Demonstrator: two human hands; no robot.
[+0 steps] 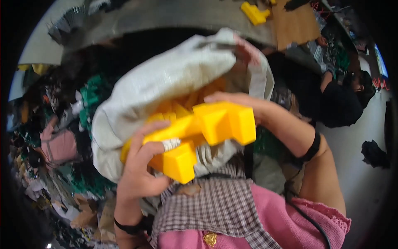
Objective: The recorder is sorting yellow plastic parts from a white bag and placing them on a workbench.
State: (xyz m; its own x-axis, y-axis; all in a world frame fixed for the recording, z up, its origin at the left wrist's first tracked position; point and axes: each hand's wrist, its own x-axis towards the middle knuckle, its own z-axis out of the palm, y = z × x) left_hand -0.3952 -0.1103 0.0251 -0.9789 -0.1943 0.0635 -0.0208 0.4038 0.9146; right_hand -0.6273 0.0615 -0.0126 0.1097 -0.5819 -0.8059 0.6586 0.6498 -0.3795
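Observation:
Above the mouth of a white woven sack point(166, 68) I hold a blocky yellow plastic piece point(224, 122), its angular ends turned toward me. My left hand point(143, 166) is closed around its left part, with a white wrap on one finger. At the right end, my right hand point(236, 101) grips the far side, and most of its fingers are hidden behind the plastic. More yellow-orange pieces point(211, 90) lie inside the sack, partly covered by the held one and blurred.
Beyond the sack runs a grey table point(166, 31). Another yellow piece point(256, 13) lies there beside a brown board point(295, 25). A person in dark clothing point(340, 97) is at the right, and one in pink point(60, 145) at the left, near green scraps point(92, 95).

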